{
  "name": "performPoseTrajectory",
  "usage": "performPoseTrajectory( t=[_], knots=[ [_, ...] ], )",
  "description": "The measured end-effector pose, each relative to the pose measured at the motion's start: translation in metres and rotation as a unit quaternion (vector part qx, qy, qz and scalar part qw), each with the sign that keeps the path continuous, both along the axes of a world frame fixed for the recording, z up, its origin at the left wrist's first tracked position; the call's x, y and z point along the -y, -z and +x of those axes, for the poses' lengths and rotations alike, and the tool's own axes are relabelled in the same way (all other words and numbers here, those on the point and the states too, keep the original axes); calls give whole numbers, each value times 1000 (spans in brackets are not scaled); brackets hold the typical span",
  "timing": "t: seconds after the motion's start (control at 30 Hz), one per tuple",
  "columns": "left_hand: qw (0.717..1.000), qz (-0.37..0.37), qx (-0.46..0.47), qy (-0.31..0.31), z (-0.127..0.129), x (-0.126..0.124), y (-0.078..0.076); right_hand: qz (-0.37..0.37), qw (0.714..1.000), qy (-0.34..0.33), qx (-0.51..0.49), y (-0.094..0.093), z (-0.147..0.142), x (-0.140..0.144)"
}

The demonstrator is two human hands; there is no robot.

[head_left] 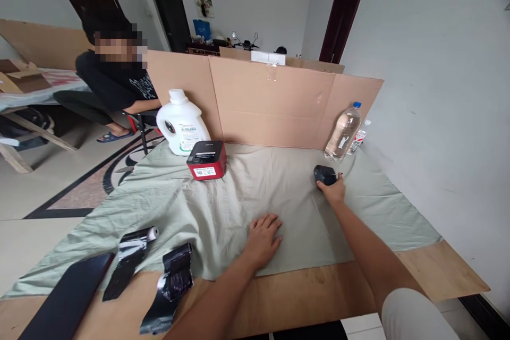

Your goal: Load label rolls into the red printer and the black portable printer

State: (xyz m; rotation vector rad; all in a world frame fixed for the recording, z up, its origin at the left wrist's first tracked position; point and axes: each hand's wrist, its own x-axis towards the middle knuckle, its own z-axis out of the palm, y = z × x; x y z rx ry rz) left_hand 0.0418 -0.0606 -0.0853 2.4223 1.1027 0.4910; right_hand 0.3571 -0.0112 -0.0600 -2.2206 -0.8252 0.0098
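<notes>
Black device (pixel 324 174), small and dark, sits on the pale green cloth (pixel 223 202) toward the far right of the table, and your right hand (pixel 332 189) is on its near edge, fingers curled over it in a loose grip (how firmly you hold it cannot be told from here). It lies just in front of the clear water bottle (pixel 343 132), which stands upright against the cardboard screen (pixel 271 103); a second, smaller bottle (pixel 359 136) peeks out behind it.

Your left hand (pixel 262 239) lies palm down on the cloth nearer to you, fingers spread a little and flat, holding nothing. It is well apart from your right hand.

Farther left on the cloth stands a red and black box-shaped printer (pixel 207 160), and just behind it, touching or nearly so, a white jug (pixel 181 123) with a white cap. At the near left edge, partly on the bare wooden tabletop (pixel 438 271), lie two crumpled strips of glossy black film (pixel 172 284), one of them trailing from a small white core (pixel 151 233), and beside them a long flat black piece (pixel 67 300).

Beyond the table on the left, another person (pixel 113 85) in dark clothes sits on a chair, hands away from your work.
</notes>
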Motion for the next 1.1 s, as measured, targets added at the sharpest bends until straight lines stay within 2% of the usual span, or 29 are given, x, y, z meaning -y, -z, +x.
performPoseTrajectory(
  t=[0.1,0.2,0.33,0.43,0.53,0.6,0.67,0.77,0.83,0.87,0.9,0.97,1.0,1.07,1.1],
  knots=[
    [999,-1,-29,42,0,2,0,-19,998,60,-15,-14,42,-22],
    [998,-9,-39,45,0,4,-1,-32,995,95,-24,-16,68,-36],
    [998,-19,-44,47,-1,3,-4,-41,993,104,-32,-8,82,-47],
    [998,-23,-48,45,-1,2,-7,-41,994,97,-33,-4,80,-45],
    [998,-31,-44,41,0,6,-9,-34,995,91,-19,-4,63,-35],
    [997,-45,-42,39,-1,11,-11,-26,996,89,-2,-4,43,-29],
    [995,-75,-51,50,-6,17,-14,-11,998,55,24,-3,16,-27],
    [977,-156,-56,135,-26,12,-28,15,994,-99,43,2,-33,-34],
    [970,-194,-10,146,-48,-10,-45,16,978,-206,34,5,-71,-48],
    [975,-193,32,104,-61,-28,-54,9,969,-246,19,5,-91,-57],
    [980,-178,84,22,-76,-50,-64,3,961,-278,1,5,-112,-67],
    [964,-132,187,-138,-106,-101,-80,-13,931,-355,-79,4,-156,-91],
    [940,-109,235,-222,-121,-127,-85,-16,919,-381,-104,3,-178,-104],
    [868,-98,292,-388,-150,-173,-89,-14,899,-417,-135,2,-220,-128],
    [852,-99,298,-419,-162,-191,-88,-16,892,-427,-148,2,-240,-140]
  ],
)
